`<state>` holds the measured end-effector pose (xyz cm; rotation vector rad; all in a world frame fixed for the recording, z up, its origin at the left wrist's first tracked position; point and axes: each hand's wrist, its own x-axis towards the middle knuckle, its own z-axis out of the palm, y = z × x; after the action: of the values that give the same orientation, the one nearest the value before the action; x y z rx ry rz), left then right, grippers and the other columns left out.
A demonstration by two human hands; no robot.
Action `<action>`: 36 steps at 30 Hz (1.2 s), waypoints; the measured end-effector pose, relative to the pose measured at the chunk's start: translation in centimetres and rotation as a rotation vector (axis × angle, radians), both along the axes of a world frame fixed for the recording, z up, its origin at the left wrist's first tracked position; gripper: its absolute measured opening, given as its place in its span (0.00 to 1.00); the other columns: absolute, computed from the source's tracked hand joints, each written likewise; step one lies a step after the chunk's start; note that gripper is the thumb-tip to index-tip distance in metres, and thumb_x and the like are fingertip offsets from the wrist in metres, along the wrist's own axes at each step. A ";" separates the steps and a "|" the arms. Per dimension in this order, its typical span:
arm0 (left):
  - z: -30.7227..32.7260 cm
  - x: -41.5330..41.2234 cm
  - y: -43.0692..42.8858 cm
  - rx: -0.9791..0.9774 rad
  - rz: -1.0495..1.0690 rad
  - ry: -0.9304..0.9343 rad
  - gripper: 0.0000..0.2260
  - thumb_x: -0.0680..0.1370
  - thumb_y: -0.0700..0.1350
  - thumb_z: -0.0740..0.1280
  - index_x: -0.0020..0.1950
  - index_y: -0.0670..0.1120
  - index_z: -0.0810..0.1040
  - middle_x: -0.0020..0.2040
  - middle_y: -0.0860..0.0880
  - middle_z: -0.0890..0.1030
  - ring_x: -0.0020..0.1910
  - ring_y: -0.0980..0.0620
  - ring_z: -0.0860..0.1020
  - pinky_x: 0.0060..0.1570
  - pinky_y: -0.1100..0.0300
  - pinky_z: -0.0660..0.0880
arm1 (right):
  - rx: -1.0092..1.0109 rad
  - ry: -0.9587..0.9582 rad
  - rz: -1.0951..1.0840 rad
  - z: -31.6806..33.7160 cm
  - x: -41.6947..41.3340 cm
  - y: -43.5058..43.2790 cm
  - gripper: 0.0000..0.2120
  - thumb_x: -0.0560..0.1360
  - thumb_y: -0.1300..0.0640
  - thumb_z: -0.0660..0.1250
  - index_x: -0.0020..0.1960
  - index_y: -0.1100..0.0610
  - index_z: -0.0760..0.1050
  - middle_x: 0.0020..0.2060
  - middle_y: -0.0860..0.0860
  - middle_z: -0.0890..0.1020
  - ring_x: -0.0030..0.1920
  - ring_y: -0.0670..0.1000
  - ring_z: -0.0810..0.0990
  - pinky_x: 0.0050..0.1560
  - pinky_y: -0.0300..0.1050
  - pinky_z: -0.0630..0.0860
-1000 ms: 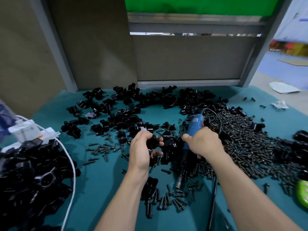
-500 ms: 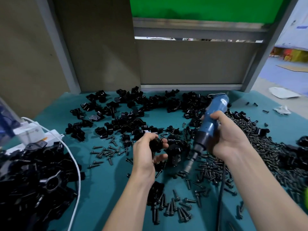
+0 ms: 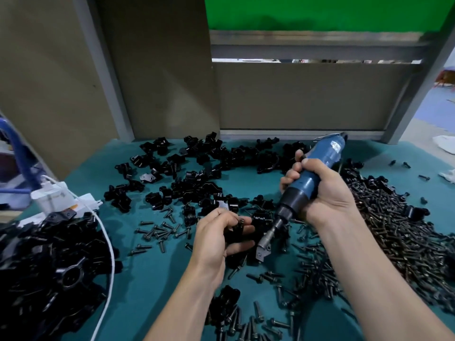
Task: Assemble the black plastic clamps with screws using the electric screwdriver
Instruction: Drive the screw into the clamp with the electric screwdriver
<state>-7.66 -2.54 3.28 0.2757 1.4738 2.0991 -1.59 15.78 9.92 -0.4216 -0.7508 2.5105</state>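
One black clamp (image 3: pixel 237 230) is pinched in the left hand (image 3: pixel 214 236), thumb under it and fingers curled over, a screw (image 3: pixel 242 221) seemingly poking from its top. Just right of it hangs the tip of the blue screwdriver (image 3: pixel 317 166), its long body slanting up and away to the right, gripped whole-fisted by the right hand (image 3: pixel 328 195). Tip and clamp are near but apart, the tip slightly lower; it likely must rise to the screw. Spare clamps (image 3: pixel 197 173) lie beyond, screws (image 3: pixel 406 232) heaped right, on the teal table (image 3: pixel 152 286).

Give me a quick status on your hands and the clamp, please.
Left hand grips black clamp. Right hand grips electric screwdriver, tip beside clamp. Loose screws around; nothing between them.
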 end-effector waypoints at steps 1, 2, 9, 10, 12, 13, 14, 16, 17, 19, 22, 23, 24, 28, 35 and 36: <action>0.0 0.0 0.0 -0.017 -0.007 0.020 0.18 0.79 0.32 0.60 0.34 0.46 0.82 0.48 0.38 0.87 0.45 0.44 0.86 0.45 0.41 0.85 | 0.003 0.006 0.006 0.1 -0.1 0.1 0.06 0.75 0.65 0.67 0.49 0.56 0.79 0.34 0.50 0.76 0.30 0.48 0.73 0.37 0.43 0.76; 0.0 0.1 0.1 -0.033 -0.012 0.037 0.19 0.79 0.32 0.60 0.33 0.46 0.82 0.48 0.39 0.87 0.45 0.44 0.86 0.44 0.42 0.85 | 0.007 -0.006 -0.007 0.1 -0.3 0.1 0.06 0.74 0.65 0.68 0.49 0.56 0.78 0.34 0.50 0.76 0.29 0.49 0.73 0.36 0.43 0.77; -0.4 0.1 0.4 -0.134 0.004 0.140 0.16 0.77 0.30 0.62 0.33 0.44 0.81 0.46 0.40 0.87 0.42 0.50 0.86 0.37 0.51 0.83 | 0.069 -0.156 -0.347 -0.6 -0.9 0.9 0.08 0.76 0.66 0.71 0.45 0.57 0.74 0.30 0.51 0.76 0.26 0.50 0.73 0.33 0.43 0.76; -0.4 0.1 0.6 -0.146 0.006 0.152 0.15 0.76 0.30 0.63 0.34 0.43 0.81 0.46 0.41 0.87 0.42 0.51 0.86 0.37 0.51 0.83 | 0.098 -0.155 -0.376 -0.8 -0.8 0.9 0.08 0.76 0.68 0.71 0.46 0.57 0.75 0.30 0.51 0.76 0.27 0.50 0.73 0.34 0.44 0.76; -0.5 0.2 0.8 -0.165 0.010 0.168 0.12 0.74 0.29 0.64 0.35 0.40 0.81 0.45 0.41 0.87 0.41 0.53 0.86 0.37 0.52 0.83 | 0.150 -0.139 -0.430 -0.9 -0.6 0.9 0.09 0.75 0.70 0.70 0.47 0.56 0.76 0.29 0.51 0.77 0.27 0.51 0.74 0.34 0.44 0.76; -0.5 0.3 0.9 -0.172 0.013 0.171 0.11 0.74 0.29 0.64 0.36 0.39 0.81 0.45 0.41 0.87 0.40 0.53 0.86 0.37 0.52 0.83 | 0.166 -0.127 -0.450 -0.9 -0.5 0.8 0.10 0.74 0.70 0.70 0.47 0.56 0.77 0.29 0.51 0.77 0.27 0.51 0.74 0.35 0.44 0.76; -0.5 0.3 0.9 -0.176 0.016 0.172 0.11 0.74 0.29 0.64 0.36 0.39 0.81 0.45 0.42 0.87 0.40 0.53 0.86 0.37 0.52 0.83 | 0.174 -0.112 -0.462 -0.8 -0.5 0.7 0.10 0.74 0.71 0.69 0.48 0.56 0.77 0.30 0.51 0.77 0.27 0.51 0.74 0.35 0.44 0.76; -0.5 0.3 0.9 -0.177 0.025 0.169 0.12 0.74 0.29 0.64 0.35 0.40 0.81 0.44 0.41 0.87 0.40 0.52 0.86 0.36 0.52 0.83 | 0.177 -0.085 -0.472 -0.7 -0.5 0.4 0.11 0.74 0.71 0.69 0.48 0.56 0.77 0.31 0.51 0.77 0.27 0.51 0.74 0.35 0.45 0.76; -0.5 0.3 0.8 -0.176 0.033 0.165 0.13 0.74 0.29 0.64 0.34 0.41 0.81 0.44 0.41 0.87 0.40 0.51 0.86 0.36 0.52 0.83 | 0.172 -0.075 -0.473 -0.6 -0.5 0.3 0.11 0.74 0.72 0.69 0.48 0.57 0.77 0.31 0.51 0.77 0.27 0.51 0.74 0.35 0.45 0.76; -0.5 0.2 0.7 -0.176 0.052 0.156 0.12 0.74 0.29 0.64 0.34 0.41 0.81 0.44 0.41 0.87 0.40 0.48 0.87 0.35 0.52 0.83 | 0.165 -0.061 -0.473 -0.6 -0.5 0.1 0.11 0.74 0.72 0.68 0.49 0.57 0.77 0.31 0.52 0.77 0.27 0.51 0.74 0.35 0.45 0.75; -0.6 0.2 0.8 -0.186 0.060 0.157 0.12 0.74 0.29 0.64 0.35 0.40 0.81 0.43 0.40 0.86 0.41 0.45 0.87 0.35 0.52 0.83 | 0.188 -0.053 -0.475 -0.6 -0.5 -0.1 0.11 0.75 0.72 0.68 0.50 0.57 0.76 0.31 0.51 0.77 0.28 0.51 0.75 0.35 0.45 0.76; -0.6 0.2 0.8 -0.192 0.058 0.157 0.12 0.73 0.29 0.64 0.34 0.40 0.81 0.43 0.40 0.86 0.41 0.44 0.87 0.34 0.52 0.83 | 0.199 -0.050 -0.473 -0.7 -0.6 -0.2 0.11 0.75 0.72 0.68 0.50 0.57 0.76 0.31 0.51 0.77 0.28 0.51 0.75 0.34 0.45 0.76; -0.6 0.2 0.8 -0.196 0.058 0.156 0.12 0.73 0.29 0.64 0.34 0.40 0.81 0.43 0.39 0.86 0.42 0.44 0.87 0.34 0.53 0.83 | 0.208 -0.046 -0.471 -0.7 -0.6 -0.3 0.11 0.75 0.72 0.68 0.50 0.57 0.77 0.31 0.51 0.77 0.28 0.51 0.75 0.34 0.44 0.76; -0.6 0.1 0.6 -0.210 0.061 0.146 0.13 0.73 0.28 0.65 0.33 0.41 0.81 0.42 0.39 0.86 0.41 0.43 0.87 0.33 0.54 0.83 | 0.240 -0.036 -0.457 -1.0 -0.9 -0.5 0.11 0.74 0.71 0.69 0.50 0.57 0.77 0.32 0.51 0.77 0.28 0.51 0.75 0.35 0.45 0.77; -0.8 0.1 0.6 -0.220 0.078 0.156 0.12 0.71 0.27 0.66 0.33 0.42 0.81 0.40 0.41 0.86 0.38 0.47 0.86 0.33 0.55 0.83 | 0.311 -0.012 -0.450 -1.3 -1.2 -1.0 0.12 0.73 0.71 0.69 0.47 0.55 0.75 0.33 0.51 0.77 0.28 0.52 0.75 0.36 0.46 0.77; -0.8 0.1 0.6 -0.216 0.081 0.157 0.13 0.71 0.27 0.66 0.33 0.42 0.81 0.40 0.41 0.86 0.38 0.47 0.86 0.33 0.55 0.83 | 0.315 -0.009 -0.453 -1.3 -1.3 -1.0 0.12 0.73 0.71 0.69 0.47 0.56 0.75 0.33 0.51 0.76 0.28 0.52 0.75 0.35 0.46 0.76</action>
<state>-7.54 -1.92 2.52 0.3078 1.8159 1.9957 -2.85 14.74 8.62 -0.4333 -0.9190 1.9346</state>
